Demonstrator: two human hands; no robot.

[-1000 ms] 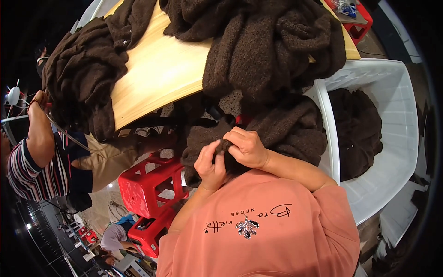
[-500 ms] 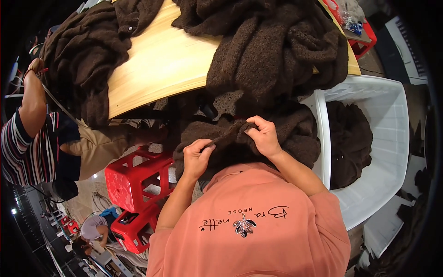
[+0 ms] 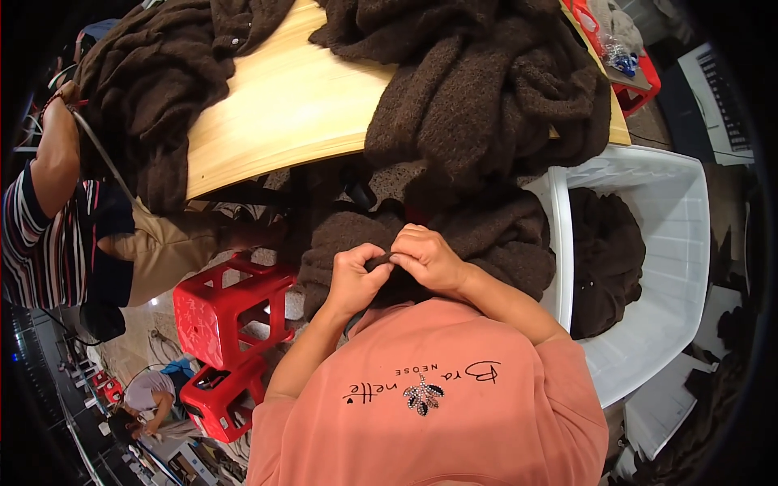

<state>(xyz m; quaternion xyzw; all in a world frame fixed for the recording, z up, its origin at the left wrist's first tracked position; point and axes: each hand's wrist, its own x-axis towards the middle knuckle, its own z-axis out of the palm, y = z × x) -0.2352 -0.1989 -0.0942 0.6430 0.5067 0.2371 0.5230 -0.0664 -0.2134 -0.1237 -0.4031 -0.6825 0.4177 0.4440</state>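
Note:
A dark brown knit garment [image 3: 502, 243] lies bunched over my lap, below the table's front edge. My left hand [image 3: 356, 275] pinches a narrow fold of it between thumb and fingers. Right beside it, my right hand [image 3: 427, 257] grips the same fold, fingers curled and thumb pressed on it. The two hands nearly touch. Most of the held edge is hidden behind the fingers, and I cannot tell which part of the garment it is.
Brown knit pieces [image 3: 454, 97] heap on the wooden table [image 3: 300, 101] and hang over its edge. To the right stands a white bin [image 3: 677, 235] holding brown knitwear [image 3: 604, 259]. Red stools [image 3: 215, 316] stand at left, near a person in a striped shirt [image 3: 44, 251].
My right hand has moved left and slightly down, closing the gap to my left hand. The stretch of knit between them has shortened and bunched up.

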